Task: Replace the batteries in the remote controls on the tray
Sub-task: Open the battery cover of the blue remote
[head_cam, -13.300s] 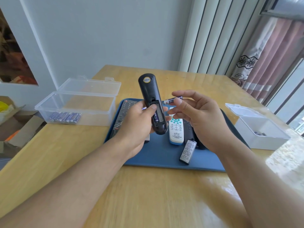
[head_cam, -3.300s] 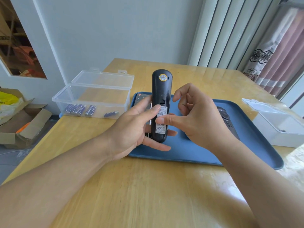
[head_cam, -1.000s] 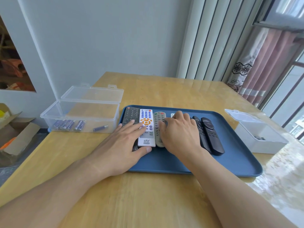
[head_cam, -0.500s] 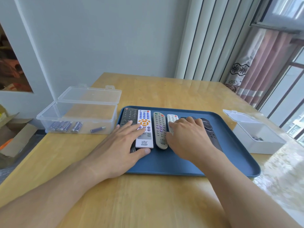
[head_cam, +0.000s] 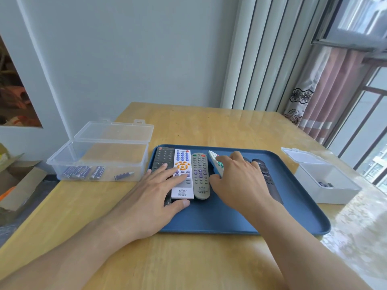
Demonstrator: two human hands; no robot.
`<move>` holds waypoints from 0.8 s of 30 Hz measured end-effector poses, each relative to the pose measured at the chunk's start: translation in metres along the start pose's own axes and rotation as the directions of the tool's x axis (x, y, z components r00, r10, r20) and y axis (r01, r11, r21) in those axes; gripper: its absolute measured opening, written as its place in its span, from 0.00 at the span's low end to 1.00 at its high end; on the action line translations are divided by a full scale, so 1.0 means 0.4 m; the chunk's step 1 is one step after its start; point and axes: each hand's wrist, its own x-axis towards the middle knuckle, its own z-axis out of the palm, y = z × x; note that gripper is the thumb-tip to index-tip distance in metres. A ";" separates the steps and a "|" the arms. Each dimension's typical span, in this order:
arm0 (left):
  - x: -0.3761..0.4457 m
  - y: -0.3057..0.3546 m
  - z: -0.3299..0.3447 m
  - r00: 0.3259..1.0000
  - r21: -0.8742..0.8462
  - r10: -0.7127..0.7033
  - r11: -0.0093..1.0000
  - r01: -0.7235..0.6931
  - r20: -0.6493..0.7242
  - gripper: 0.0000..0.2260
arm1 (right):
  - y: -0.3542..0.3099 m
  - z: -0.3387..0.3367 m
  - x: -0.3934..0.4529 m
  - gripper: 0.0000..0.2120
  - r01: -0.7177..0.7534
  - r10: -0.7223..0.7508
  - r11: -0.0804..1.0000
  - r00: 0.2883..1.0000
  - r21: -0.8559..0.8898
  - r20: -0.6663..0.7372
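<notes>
— So, what is the right hand [head_cam: 240, 181] doing at centre frame?

— Its fingers curl round the small white remote with green buttons [head_cam: 215, 164], tilting it up off the blue plastic tray [head_cam: 293, 216]; half a second ago that remote lay flat.

— And the left hand [head_cam: 155, 195]?

— Flat, fingers straight, still pressing the long white remote with orange buttons [head_cam: 182, 174] beside the grey oval remote [head_cam: 200, 176].

— Meaning?

— Probably the next remote is being taken. Fresh blue batteries [head_cam: 83, 171] wait in the clear lidded box [head_cam: 100, 151], left on the desk [head_cam: 188, 258].
</notes>
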 end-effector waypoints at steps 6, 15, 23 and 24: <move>-0.001 0.006 -0.002 1.000 -0.025 -0.005 1.000 0.004 -0.028 0.31 | 0.023 -0.016 0.013 0.15 -0.062 0.088 0.976 0.989 0.209 -0.116; 0.003 0.048 -0.031 0.943 -0.457 -0.045 0.882 -0.117 -0.329 0.24 | -0.041 -0.107 -0.027 0.15 -0.159 0.000 -0.068 0.987 0.985 0.159; -0.002 0.060 -0.065 0.914 -0.851 -0.263 0.505 -0.144 -0.310 0.12 | -0.103 -0.049 -0.066 0.04 -0.082 -0.078 0.173 0.992 0.982 0.097; -0.002 0.061 -0.065 0.917 -0.879 -0.292 0.464 -0.114 -0.273 0.11 | -0.107 -0.044 -0.071 0.04 -0.049 -0.065 0.250 0.996 0.967 0.067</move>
